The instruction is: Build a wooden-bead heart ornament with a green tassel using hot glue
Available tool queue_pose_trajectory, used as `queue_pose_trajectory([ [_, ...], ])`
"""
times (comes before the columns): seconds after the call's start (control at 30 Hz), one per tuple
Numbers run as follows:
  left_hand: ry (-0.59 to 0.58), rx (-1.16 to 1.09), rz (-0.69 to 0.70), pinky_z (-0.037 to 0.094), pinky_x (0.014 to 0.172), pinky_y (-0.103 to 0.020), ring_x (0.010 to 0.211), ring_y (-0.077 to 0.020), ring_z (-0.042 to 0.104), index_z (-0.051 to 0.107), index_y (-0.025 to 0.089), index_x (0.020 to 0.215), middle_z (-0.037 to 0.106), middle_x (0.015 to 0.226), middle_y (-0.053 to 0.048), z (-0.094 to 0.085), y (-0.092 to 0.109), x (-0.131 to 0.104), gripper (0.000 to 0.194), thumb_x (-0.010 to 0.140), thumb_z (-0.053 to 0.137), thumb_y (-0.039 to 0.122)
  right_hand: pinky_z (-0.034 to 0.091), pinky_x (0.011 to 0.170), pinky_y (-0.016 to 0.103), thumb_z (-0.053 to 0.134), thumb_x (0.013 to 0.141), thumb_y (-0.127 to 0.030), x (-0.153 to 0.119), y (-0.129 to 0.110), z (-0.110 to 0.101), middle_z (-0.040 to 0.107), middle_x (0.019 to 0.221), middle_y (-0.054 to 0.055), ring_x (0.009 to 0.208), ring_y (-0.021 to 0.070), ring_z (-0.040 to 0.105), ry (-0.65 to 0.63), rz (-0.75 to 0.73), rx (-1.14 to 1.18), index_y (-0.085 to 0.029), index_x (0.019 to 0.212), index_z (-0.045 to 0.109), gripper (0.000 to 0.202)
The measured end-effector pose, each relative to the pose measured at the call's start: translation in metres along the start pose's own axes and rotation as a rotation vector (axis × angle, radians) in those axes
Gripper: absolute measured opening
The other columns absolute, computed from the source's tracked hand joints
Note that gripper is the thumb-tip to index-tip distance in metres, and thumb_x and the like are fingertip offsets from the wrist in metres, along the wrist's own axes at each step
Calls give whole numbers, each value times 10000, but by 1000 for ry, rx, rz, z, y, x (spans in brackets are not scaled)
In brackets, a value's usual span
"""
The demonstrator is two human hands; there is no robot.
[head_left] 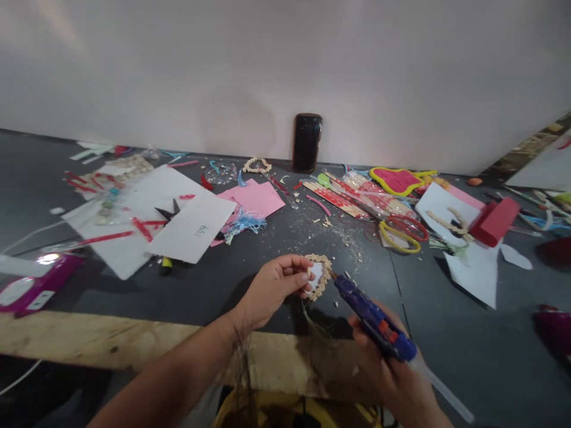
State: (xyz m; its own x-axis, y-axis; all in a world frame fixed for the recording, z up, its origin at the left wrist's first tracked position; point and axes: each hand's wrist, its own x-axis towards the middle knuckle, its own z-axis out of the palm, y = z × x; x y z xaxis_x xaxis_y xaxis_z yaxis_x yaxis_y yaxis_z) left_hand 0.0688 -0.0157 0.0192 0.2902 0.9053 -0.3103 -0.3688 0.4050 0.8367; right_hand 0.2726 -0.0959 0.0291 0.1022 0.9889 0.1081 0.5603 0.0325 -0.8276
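Between thumb and fingers, my left hand [283, 284] pinches a small white paper cutout [316, 274] edged with short beige pieces [328, 267]. Thin pale strands [312, 324] hang below it. My right hand [388, 362] is wrapped round a blue hot glue gun [370, 315], with a translucent glue stick [444, 389] sticking out of its back end. The gun's nozzle is at the right edge of the cutout; whether it touches I cannot tell. Tiny loose beige bits [323, 221] lie on the dark table beyond my hands.
A phone [307, 142] leans upright against the white wall. To the left are white cards [194, 229], pink paper [259, 199] and a purple glue gun [44, 285]. On the right lie yellow-handled scissors [401, 238], a red box [495, 221] and paper sheets [477, 273]. A wooden edge [147, 336] runs along the front.
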Motion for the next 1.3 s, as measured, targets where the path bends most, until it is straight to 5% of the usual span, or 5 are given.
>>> queue_pose_trajectory([
  [0.23,62,14,-26,494,579,-210,596,-87,589,626,134,877,663,748,-20,5,5,-2,343,651,799,326,501,566,242,447,905,-389,9,6,-8,650,730,15,620,148,614,-84,-54,-67,-208,929,602,239],
  [0.47,72,34,-3,499,585,-196,610,-78,592,631,144,874,652,756,0,3,3,-1,299,678,783,311,518,735,367,424,847,-155,26,7,-24,647,1036,124,873,241,611,-1,-545,-719,-171,1357,392,511],
  [0.63,88,44,-23,504,595,-207,603,-82,595,632,138,866,659,752,-6,3,2,-1,313,660,796,308,514,637,326,401,847,-129,29,13,-31,671,991,121,791,219,646,-15,-608,-837,-164,1419,278,587],
  [1.07,82,66,-12,486,589,-196,594,-82,592,641,144,858,662,749,-5,4,-1,-1,304,654,802,304,529,761,379,480,818,-186,18,16,-30,683,1037,116,905,237,662,35,-448,-586,-193,1215,491,396],
  [1.3,57,81,4,486,598,-188,598,-77,595,639,148,874,662,741,0,2,0,-1,280,687,781,300,391,448,231,392,893,-544,20,1,-27,542,583,-3,486,119,492,-23,251,334,-177,919,605,425],
])
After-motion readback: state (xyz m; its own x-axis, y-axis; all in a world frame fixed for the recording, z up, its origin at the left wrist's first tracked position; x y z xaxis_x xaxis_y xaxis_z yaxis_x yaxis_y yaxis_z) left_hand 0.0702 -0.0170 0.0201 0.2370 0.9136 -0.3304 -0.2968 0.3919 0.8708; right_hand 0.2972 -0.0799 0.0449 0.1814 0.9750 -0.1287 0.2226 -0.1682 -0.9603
